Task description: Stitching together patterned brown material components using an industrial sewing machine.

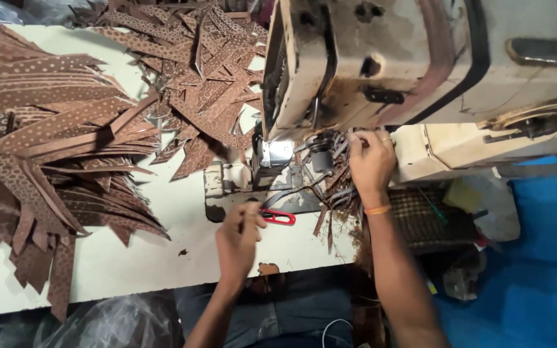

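My left hand rests on the pale worktable, its fingers curled around the grip of red-handled scissors lying beside the machine bed. My right hand reaches up under the head of a worn cream sewing machine, fingers closed on a bundle of thin brown strips near the needle area. An orange band circles my right wrist.
Large heaps of brown patterned fabric strips cover the table's left side, with more at the back centre. A clear plastic bag sits below the table edge. Blue sheeting lies at the right.
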